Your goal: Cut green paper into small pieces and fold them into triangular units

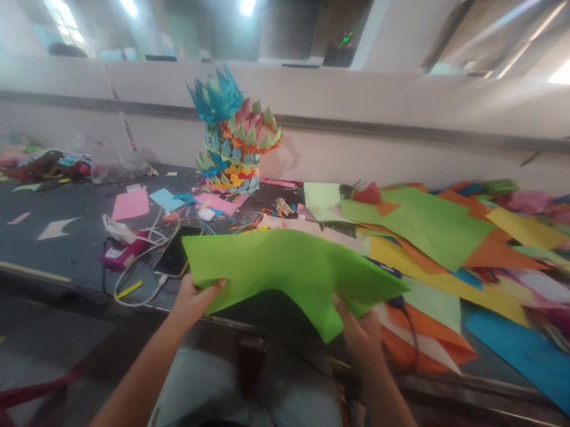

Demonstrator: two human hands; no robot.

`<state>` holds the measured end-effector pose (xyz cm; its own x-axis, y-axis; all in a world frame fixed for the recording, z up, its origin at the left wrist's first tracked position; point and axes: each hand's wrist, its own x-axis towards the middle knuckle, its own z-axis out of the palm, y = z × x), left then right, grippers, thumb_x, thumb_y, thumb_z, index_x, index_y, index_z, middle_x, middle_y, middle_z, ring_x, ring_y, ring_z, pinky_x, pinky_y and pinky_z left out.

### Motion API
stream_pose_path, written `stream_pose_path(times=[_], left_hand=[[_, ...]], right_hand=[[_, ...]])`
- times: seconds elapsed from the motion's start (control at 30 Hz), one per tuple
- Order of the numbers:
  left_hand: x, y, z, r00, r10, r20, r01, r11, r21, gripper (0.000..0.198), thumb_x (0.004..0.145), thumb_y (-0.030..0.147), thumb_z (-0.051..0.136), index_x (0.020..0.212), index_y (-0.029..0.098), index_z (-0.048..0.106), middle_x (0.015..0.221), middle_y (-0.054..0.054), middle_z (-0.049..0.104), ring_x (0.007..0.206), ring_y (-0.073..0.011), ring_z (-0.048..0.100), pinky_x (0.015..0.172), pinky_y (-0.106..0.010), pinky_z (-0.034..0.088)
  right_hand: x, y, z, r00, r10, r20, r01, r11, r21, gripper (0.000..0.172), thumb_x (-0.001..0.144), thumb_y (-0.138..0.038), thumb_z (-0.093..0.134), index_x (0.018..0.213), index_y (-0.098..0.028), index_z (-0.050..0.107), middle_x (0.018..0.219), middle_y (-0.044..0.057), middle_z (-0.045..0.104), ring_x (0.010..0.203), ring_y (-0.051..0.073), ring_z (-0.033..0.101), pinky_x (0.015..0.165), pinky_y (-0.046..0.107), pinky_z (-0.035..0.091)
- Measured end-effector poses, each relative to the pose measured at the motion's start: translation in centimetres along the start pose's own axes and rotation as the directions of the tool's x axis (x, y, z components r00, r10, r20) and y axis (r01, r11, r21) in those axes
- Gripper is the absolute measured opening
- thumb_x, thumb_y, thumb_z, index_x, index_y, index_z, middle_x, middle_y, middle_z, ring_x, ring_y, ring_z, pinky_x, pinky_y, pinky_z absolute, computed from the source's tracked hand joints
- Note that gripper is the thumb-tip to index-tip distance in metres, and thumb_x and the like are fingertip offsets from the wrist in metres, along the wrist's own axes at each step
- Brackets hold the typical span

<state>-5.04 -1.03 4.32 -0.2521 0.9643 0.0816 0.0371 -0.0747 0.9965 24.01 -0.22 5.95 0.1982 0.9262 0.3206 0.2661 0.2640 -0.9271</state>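
A bright green sheet of paper [282, 265] is stretched between my two hands above the table's front edge, its middle bowed upward. My left hand [195, 301] pinches its lower left part, thumb on top. At the other end, my right hand [360, 327] grips the sheet near its lower right side, with the thumb showing and the other fingers partly hidden. Just beyond my left hand lies a dark-screened phone [174, 252] with a white cable plugged in. Close to my right hand, orange paper [426, 341] lies at the table's edge.
A tall stack of folded-paper crowns [236, 139] stands near the wall. Coloured sheets [433, 226] are heaped on the right. A purple power bank [125, 252], white cable and paper scraps [57, 228] lie on the dark table [85, 233] to the left.
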Motion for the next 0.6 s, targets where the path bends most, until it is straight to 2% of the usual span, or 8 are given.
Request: stream_pose_path(times=[0.13,0.27,0.47,0.6], left_hand=[[-0.1,0.6,0.3,1.0,0.028,0.005,-0.029,0.995,0.1,0.035,0.059,0.032,0.074,0.086,0.01,0.071,0.085,-0.01,0.073,0.079,-0.0262,0.068,0.07,-0.034,0.056],[-0.5,1.4,0.9,1.0,0.022,-0.006,-0.021,0.992,0.123,0.034,0.062,0.032,0.072,0.089,0.01,0.07,0.087,-0.01,0.073,0.081,-0.0263,0.068,0.07,-0.034,0.057],[-0.8,1.9,1.3,0.993,0.113,-0.035,-0.108,0.986,0.131,0.029,0.064,0.031,0.069,0.087,0.012,0.069,0.089,-0.009,0.072,0.085,-0.0255,0.067,0.077,-0.034,0.055],[-0.5,1.6,1.1,0.99,0.114,-0.08,-0.102,0.986,0.133,0.034,0.064,0.032,0.07,0.091,0.012,0.068,0.093,-0.01,0.072,0.087,-0.0258,0.067,0.078,-0.035,0.055]], right_hand=[[-0.7,0.2,0.5,0.995,0.086,-0.051,-0.084,0.996,0.03,0.028,0.059,-0.037,0.072,0.075,-0.014,0.072,0.074,0.01,0.073,0.072,0.028,0.068,0.069,0.038,0.056],[-1.0,-0.3,0.9,0.989,0.083,-0.119,-0.078,0.996,0.041,0.028,0.056,-0.038,0.073,0.072,-0.014,0.072,0.074,0.01,0.073,0.072,0.03,0.068,0.07,0.04,0.056],[-1.3,-1.6,0.4,0.999,0.014,-0.045,-0.016,0.999,-0.042,0.021,0.062,-0.035,0.068,0.071,-0.017,0.072,0.078,0.01,0.073,0.076,0.028,0.068,0.076,0.04,0.055],[-1.0,-1.1,-0.2,0.996,0.064,-0.055,-0.067,0.996,-0.053,0.026,0.06,-0.038,0.068,0.07,-0.015,0.071,0.073,0.01,0.073,0.07,0.027,0.067,0.067,0.037,0.056]])
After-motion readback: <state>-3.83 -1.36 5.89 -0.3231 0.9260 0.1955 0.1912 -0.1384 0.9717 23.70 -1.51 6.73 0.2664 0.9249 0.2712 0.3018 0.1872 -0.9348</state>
